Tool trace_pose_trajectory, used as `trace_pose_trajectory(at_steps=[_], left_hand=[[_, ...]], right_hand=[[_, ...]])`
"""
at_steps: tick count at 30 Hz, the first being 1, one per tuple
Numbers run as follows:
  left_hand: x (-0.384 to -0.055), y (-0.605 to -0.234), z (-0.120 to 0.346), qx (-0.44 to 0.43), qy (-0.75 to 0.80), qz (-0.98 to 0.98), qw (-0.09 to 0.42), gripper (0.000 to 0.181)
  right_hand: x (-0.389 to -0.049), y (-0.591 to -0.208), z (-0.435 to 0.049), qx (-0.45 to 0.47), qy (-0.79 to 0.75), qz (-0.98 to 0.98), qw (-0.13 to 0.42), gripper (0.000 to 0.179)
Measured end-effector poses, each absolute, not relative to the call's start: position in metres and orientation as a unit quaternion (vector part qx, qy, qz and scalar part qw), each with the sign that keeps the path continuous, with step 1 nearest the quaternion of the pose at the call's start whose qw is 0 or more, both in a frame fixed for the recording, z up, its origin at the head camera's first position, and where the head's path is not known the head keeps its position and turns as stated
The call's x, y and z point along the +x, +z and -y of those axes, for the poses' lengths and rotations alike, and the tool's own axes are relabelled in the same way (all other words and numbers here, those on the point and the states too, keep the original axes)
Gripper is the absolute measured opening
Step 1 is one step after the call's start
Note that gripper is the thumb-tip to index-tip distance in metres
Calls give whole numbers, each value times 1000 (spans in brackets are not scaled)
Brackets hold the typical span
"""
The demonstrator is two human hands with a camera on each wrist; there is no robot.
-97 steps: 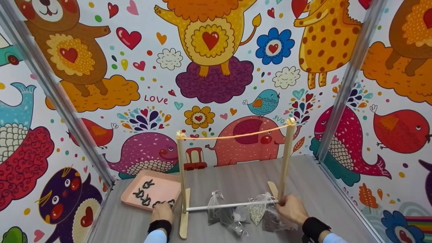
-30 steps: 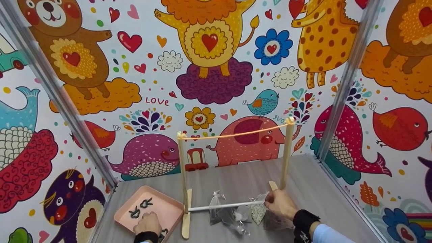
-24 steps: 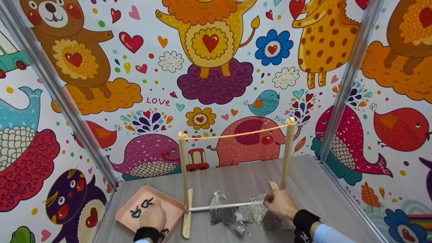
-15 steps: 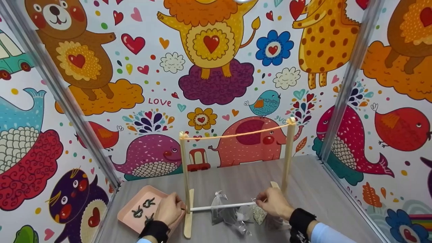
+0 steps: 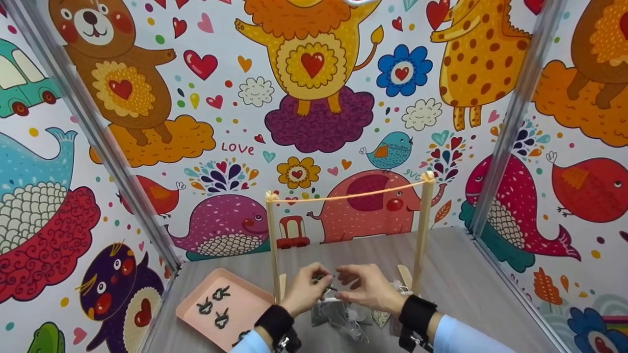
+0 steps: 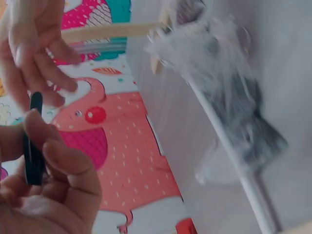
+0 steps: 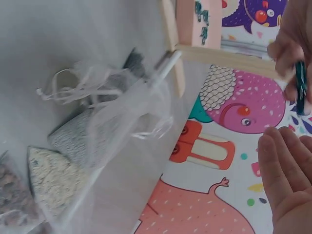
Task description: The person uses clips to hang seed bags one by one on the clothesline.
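Left grip (image 5: 305, 292) has raised one dark green clip (image 6: 33, 163).

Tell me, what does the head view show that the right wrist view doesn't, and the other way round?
Only the head view shows the orange cord strung across the top of the wooden stand, the black wristbands and the lion picture on the wall.

Only the right wrist view shows the white rod reaching the stand near the tray, and the inner side of the right hand.

Both show the left hand holding a dark green piece, the pink tray with similar pieces inside, and the see-through bags.
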State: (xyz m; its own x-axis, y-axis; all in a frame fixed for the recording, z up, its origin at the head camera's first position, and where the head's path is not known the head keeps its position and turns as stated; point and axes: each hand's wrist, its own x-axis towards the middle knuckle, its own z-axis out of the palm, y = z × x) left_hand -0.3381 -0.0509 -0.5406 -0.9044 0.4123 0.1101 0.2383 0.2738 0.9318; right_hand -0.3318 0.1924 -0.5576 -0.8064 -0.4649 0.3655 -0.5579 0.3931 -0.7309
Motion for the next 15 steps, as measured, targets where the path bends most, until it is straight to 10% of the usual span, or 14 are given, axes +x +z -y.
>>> trace_pose_trajectory(at_steps=[15], left_hand=[[-338, -570, 31, 175, 587, -790, 31, 23]], right_hand=[[-342, -569, -219, 394, 337, 830, 203, 7]])
